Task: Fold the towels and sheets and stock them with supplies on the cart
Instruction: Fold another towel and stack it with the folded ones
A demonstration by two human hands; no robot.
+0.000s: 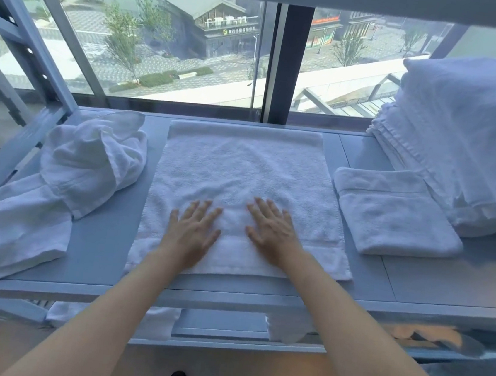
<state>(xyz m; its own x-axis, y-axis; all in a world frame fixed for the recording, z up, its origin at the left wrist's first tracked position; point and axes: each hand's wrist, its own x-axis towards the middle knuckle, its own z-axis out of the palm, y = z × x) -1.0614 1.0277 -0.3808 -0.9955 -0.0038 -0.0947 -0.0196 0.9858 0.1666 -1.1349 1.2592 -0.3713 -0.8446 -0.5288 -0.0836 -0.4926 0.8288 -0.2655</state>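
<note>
Shelf stock, left to right. At the shelf's [102, 252] left edge, a crumpled towel heap [67, 175], unfolded, which we judge awaits its turn. At the centre, against the front edge, the spread towel [242, 169]; on it we rest our left hand [191, 231] and right hand [269, 231], fingers straight and slightly apart, pressing flat, probably to smooth it before folding. Right of centre, one folded towel [391, 212]. At the right back corner, a folded linen stack [461, 130], set aside as finished.
</note>
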